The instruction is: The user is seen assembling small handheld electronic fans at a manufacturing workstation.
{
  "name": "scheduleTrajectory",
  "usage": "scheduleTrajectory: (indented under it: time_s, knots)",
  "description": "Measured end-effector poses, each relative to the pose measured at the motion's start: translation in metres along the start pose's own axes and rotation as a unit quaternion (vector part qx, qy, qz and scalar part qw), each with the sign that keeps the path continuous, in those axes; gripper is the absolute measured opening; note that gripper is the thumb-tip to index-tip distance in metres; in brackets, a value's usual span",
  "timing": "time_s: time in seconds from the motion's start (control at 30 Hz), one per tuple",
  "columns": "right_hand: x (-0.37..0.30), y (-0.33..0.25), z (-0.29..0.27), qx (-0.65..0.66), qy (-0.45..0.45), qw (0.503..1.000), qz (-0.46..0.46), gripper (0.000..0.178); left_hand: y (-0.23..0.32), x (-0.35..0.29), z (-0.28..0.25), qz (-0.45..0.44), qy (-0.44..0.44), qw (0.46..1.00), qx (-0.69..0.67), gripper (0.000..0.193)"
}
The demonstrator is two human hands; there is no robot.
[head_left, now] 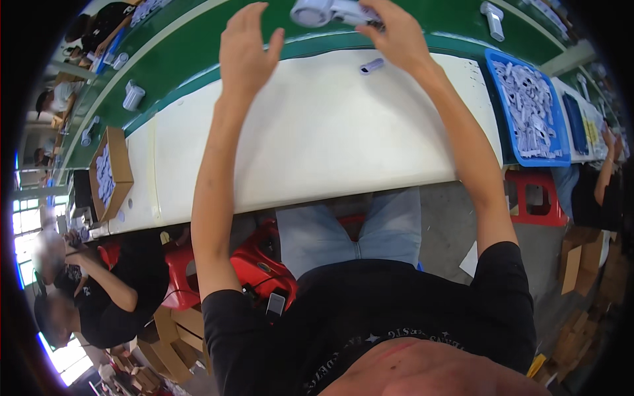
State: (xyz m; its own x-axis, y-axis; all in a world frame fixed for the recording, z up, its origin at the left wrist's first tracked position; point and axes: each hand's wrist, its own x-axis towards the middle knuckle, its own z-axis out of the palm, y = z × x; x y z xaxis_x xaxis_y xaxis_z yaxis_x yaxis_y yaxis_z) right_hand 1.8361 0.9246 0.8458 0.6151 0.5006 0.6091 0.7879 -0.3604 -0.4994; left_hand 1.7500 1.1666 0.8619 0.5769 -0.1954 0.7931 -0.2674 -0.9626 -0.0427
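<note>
At the far side of the white work surface (317, 125), my right hand (401, 41) grips a pale plastic handheld device with a round head (312, 12) by its handle end. The device lies over the green conveyor belt (300, 45), its round head pointing left; its exact kind is not clear. My left hand (247, 56) is raised to the left of it, empty, with thumb and fingers apart. Below my right hand a small pale plastic handle-shaped part (372, 66) lies on the white surface.
A blue basket (496, 109) full of small pale parts stands at right; a cardboard box (119, 155) of similar parts at left. More devices (133, 96) (493, 21) rest on the belt. Red stools (264, 264) stand below. Co-workers sit at both sides.
</note>
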Motion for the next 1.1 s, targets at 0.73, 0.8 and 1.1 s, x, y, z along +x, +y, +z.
scheduleTrajectory:
  time_s: [0.73,0.8,1.1]
  knots:
    - [-0.001,0.031,-0.010,0.157,-0.105,0.981,0.037,0.022,0.075,0.013,0.073,-0.361,-0.231,0.704,-0.565,0.030]
    - [-0.001,0.022,-0.011,0.145,-0.104,0.984,0.022,0.022,0.070,0.013,0.075,-0.356,-0.234,0.710,-0.560,0.030]
    - [0.000,0.050,-0.018,-0.041,-0.083,0.995,-0.025,0.016,0.103,0.029,0.086,-0.366,-0.142,0.792,-0.467,0.026]
